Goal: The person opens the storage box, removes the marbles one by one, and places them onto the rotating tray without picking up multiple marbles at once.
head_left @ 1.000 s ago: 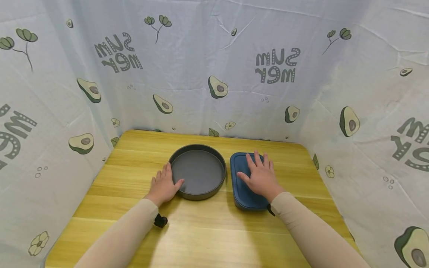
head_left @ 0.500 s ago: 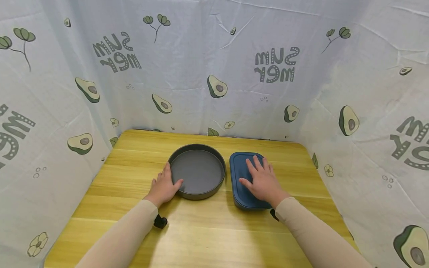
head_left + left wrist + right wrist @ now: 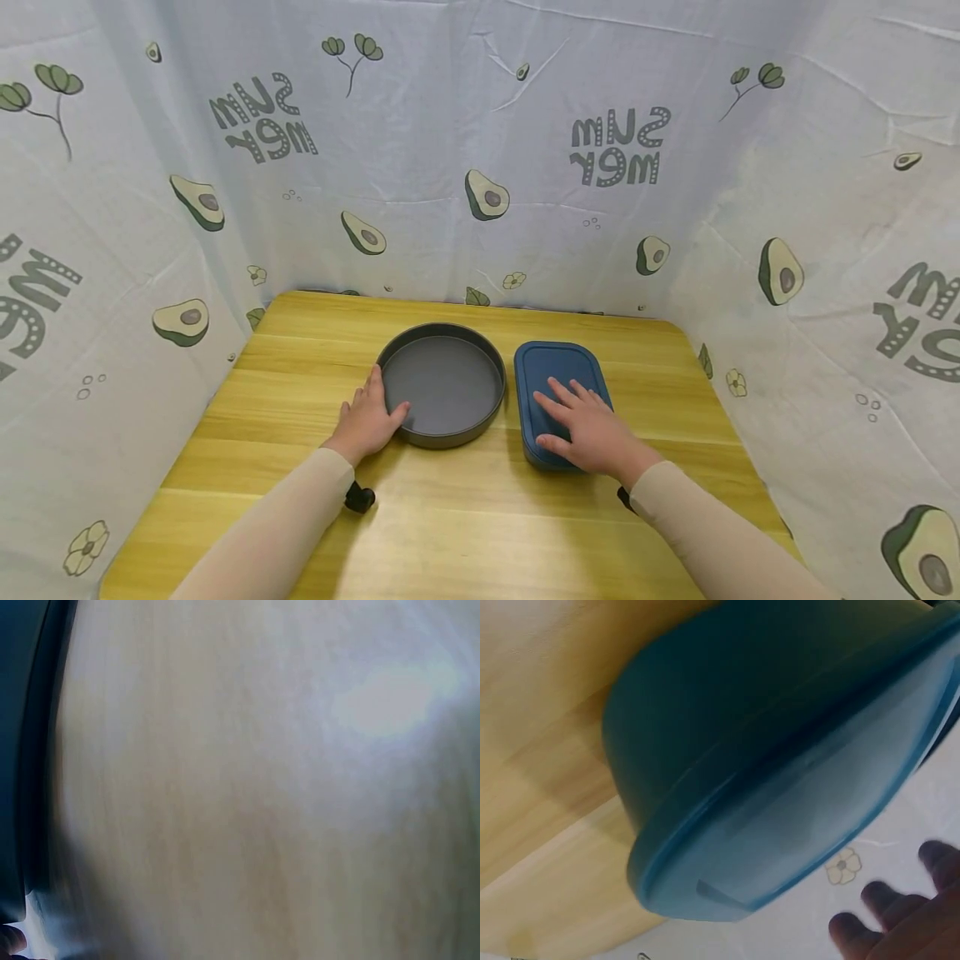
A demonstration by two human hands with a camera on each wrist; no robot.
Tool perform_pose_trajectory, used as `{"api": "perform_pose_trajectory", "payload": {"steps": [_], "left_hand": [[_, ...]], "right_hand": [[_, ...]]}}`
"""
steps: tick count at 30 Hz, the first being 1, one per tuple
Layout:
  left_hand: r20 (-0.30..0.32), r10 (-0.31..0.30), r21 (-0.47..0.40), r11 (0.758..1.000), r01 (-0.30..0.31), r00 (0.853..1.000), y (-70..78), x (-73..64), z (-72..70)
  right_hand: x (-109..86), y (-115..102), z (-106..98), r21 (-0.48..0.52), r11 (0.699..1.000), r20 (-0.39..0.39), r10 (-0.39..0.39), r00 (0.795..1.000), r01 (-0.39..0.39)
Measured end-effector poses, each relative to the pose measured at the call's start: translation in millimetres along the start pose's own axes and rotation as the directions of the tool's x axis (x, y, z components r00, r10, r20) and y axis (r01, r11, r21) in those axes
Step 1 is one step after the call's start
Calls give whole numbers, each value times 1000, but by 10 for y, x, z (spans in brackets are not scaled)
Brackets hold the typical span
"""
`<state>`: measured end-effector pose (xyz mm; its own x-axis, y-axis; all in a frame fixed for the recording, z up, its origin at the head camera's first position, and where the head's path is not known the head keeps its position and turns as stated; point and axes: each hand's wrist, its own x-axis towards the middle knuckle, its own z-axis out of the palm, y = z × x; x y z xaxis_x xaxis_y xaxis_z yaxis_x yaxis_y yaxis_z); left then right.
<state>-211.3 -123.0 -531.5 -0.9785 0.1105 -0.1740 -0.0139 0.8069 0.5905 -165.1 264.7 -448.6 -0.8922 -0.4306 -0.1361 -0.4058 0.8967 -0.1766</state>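
Note:
A round dark grey baking pan lies on the wooden table, left of a blue rectangular lidded food container. My left hand rests at the pan's left front rim, fingers along the outside and thumb over the edge. In the left wrist view the pan's dark side fills the left edge. My right hand is over the container's lid with fingers spread. In the right wrist view these fingers are apart from the lid, with a gap between.
The yellow wooden table carries the pan and container. A white curtain with avocado prints and mirrored lettering hangs behind and at both sides. A small black wrist device sits under the left forearm.
My right hand has drawn back over the lid, toward the front and slightly right, uncovering its far end. The left hand, pan and container stay in place.

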Motion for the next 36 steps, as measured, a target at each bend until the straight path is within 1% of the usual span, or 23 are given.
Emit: {"api": "perform_pose_trajectory", "payload": {"steps": [4, 11, 16, 22, 30, 36], "left_hand": [[-1, 0, -2, 1000, 0, 1000, 6, -13, 2], [2, -1, -5, 1000, 1, 1000, 22, -23, -5], [3, 3, -5, 1000, -3, 1000, 18, -16, 3], [3, 4, -10, 1000, -4, 1000, 19, -18, -2], [9, -2, -1, 1000, 2, 1000, 36, -24, -17], [9, -5, 1, 1000, 5, 1000, 31, -18, -12]], "right_hand": [[-46, 11, 9, 18, 998, 44, -57, 997, 56], [-90, 44, 81, 43, 994, 122, -102, 987, 97], [-121, 22, 111, 7, 992, 149, -122, 981, 122], [-115, -9, 116, -29, 992, 142, -120, 983, 125], [-92, -63, 134, -74, 985, 98, -147, 984, 155], [-59, -113, 156, -104, 979, 86, -167, 982, 176]]}}
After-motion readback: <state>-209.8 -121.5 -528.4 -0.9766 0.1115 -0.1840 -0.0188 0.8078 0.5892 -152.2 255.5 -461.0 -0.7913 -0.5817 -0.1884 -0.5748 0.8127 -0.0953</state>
